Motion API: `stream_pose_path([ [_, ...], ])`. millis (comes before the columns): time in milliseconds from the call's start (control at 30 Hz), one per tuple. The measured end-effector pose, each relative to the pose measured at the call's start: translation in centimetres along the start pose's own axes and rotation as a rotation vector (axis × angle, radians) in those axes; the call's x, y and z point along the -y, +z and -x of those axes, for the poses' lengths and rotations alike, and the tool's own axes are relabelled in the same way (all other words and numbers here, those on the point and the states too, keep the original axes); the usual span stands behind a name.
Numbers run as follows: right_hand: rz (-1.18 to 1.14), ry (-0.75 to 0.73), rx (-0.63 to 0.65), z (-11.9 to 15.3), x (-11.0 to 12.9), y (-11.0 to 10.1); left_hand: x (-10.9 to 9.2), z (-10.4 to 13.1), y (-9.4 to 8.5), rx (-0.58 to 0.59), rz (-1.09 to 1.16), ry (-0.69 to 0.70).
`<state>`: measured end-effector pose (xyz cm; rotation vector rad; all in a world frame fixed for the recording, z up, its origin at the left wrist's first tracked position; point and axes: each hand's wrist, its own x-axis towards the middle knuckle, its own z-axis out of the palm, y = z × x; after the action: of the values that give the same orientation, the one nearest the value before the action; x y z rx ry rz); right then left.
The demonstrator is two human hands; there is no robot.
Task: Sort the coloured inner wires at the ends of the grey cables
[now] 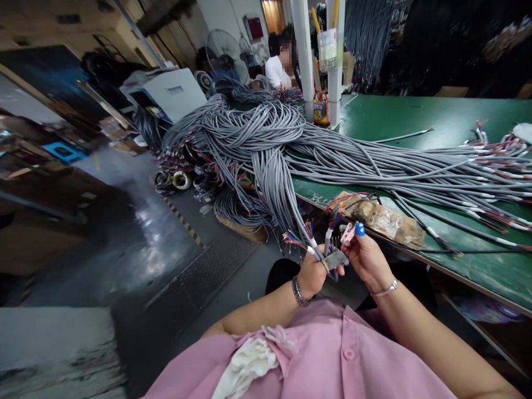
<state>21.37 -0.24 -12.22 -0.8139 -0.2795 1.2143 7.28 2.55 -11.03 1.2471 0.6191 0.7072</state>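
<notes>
My left hand (pixel 313 276) is closed around several grey cables (pixel 319 254) in front of my lap. Their stripped ends fan out in thin coloured wires (pixel 294 239) above the fist. A grey wrap (pixel 336 259) covers what looks like the thumb of this hand. Close beside it, my right hand (pixel 369 261) is closed in a pinch, with a blue finger cover (pixel 359 229) on one fingertip. Between its fingers is a small pale pink piece (pixel 347 235), next to the wire ends; its exact kind is too small to tell.
A large heap of grey cables (pixel 257 130) lies over the green table (pixel 394 119) and hangs off its edge. A taped cardboard piece (pixel 384 221) lies at the near edge. Behind a white post (pixel 303 55) sits a person (pixel 276 69). A fan (pixel 226 52) stands further back.
</notes>
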Motion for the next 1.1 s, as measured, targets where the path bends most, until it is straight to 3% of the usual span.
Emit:
stream_pose_path([
  [500, -0.021, 0.011, 0.017, 0.0, 0.0, 0.1, -0.1, -0.1, 0.0, -0.024, -0.066, -0.023],
  [800, -0.021, 0.157, 0.124, 0.4, 0.3, 0.1, 0.3, 0.3, -0.4, -0.03, -0.039, 0.0],
  [1100, 0.05, 0.145, 0.095, 0.5, 0.9, -0.8, -0.3, 1.1, -0.3, -0.055, -0.006, 0.012],
])
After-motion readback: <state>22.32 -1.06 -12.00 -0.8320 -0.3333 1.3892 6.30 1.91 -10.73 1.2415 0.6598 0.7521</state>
